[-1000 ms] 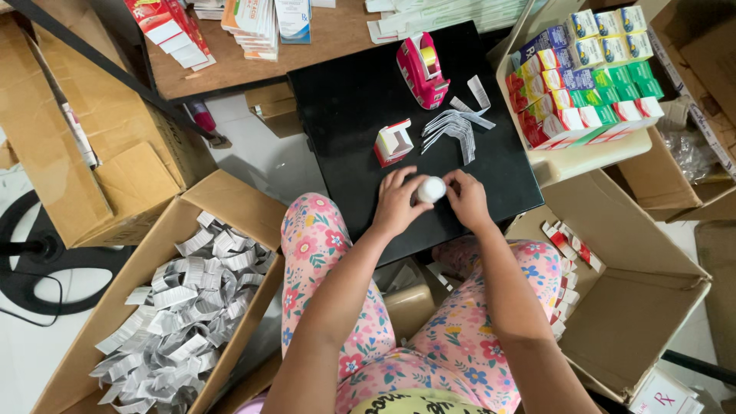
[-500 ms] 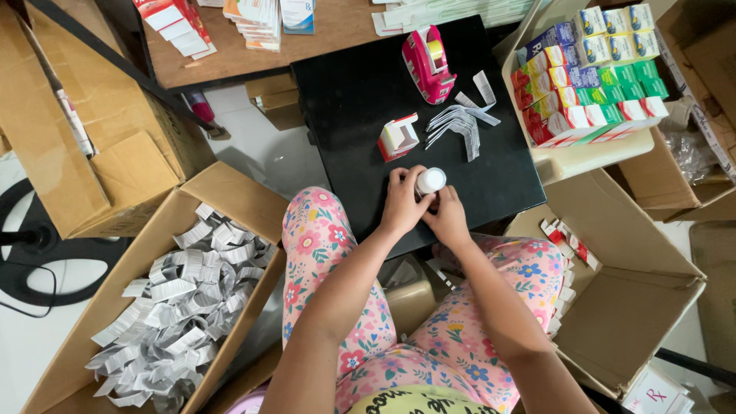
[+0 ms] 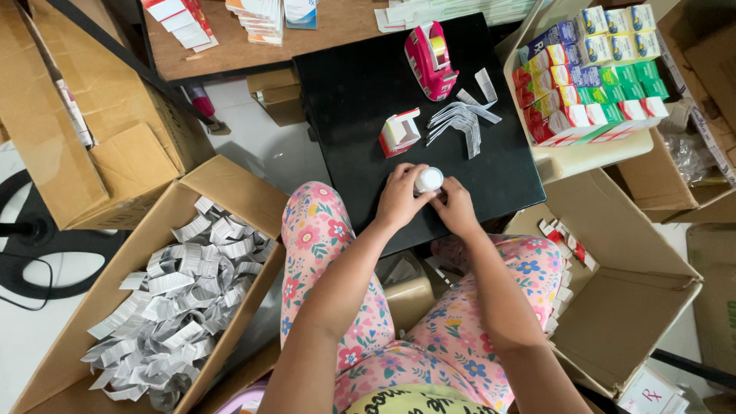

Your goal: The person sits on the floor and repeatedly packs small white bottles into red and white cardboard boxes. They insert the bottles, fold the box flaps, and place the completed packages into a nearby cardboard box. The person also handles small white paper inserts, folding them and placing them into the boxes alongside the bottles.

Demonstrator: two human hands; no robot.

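Both of your hands meet on one small white round bottle [image 3: 428,180] at the near edge of the black table [image 3: 360,84]. Your left hand [image 3: 399,198] wraps it from 9 o'clock; your right hand [image 3: 455,205] pinches it from 4 o'clock. Both are closed on it, and it sits over the table edge, above your knees.

Judged step: the bottle is being readied for boxing. An open red-and-white carton [image 3: 399,132] stands at 11 o'clock of the bottle, near but apart. Folded paper leaflets [image 3: 462,117] fan out at 1 o'clock, with a pink tape dispenser [image 3: 431,50] beyond them.

The next move calls for freeing one hand to reach the carton or a leaflet while the other keeps the bottle upright.
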